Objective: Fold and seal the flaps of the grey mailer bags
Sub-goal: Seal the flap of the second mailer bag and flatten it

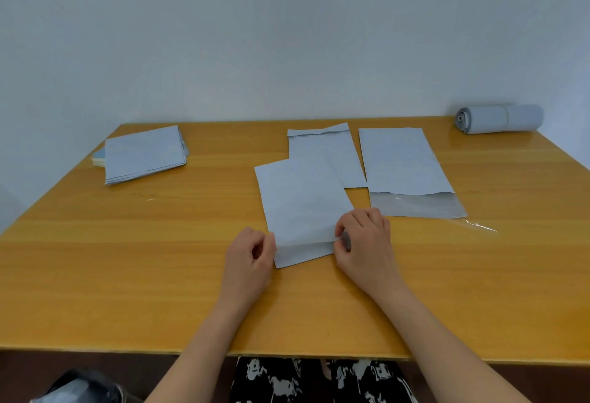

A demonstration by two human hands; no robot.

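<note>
Smooth grey mailer bag (300,201), flap (303,251) pinched flat.

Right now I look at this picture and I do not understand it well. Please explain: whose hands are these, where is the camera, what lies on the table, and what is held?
There is no machine here. A person works with two bare hands, and the single camera sits on the person's head, looking forward and down.

The left hand and the right hand hold the near end of one grey mailer bag, pinching its flap at both sides.

On the wooden table lie also a mailer with its flap folded over, a mailer with its flap still open towards the person, a clear strip beside it, a stack of mailers far left, and a roll of mailers in the far right corner.
</note>
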